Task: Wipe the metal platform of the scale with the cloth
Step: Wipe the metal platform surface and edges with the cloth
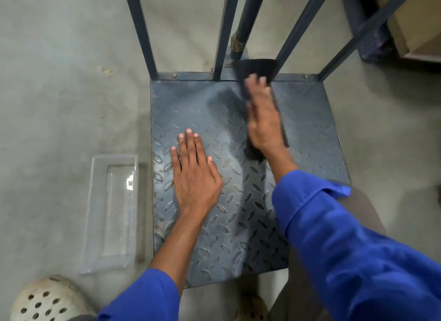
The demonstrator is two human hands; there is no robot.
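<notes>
The scale's metal platform (307, 129) is a dark grey checker plate lying on the concrete floor. A dark cloth (256, 68) lies near the platform's far edge, under my right hand (262, 120). That hand presses flat on the cloth with its fingers stretched forward; the cloth sticks out ahead of the fingertips and beside the wrist. My left hand (193, 175) rests flat on the platform's left half, fingers straight and spread, holding nothing. The right hand and cloth are blurred by motion.
Dark metal rails (140, 31) rise from the platform's far edge, close to the cloth. A clear plastic tray (112, 210) lies on the floor left of the platform. A perforated shoe (45, 299) shows at bottom left. A cardboard box (415, 19) stands at top right.
</notes>
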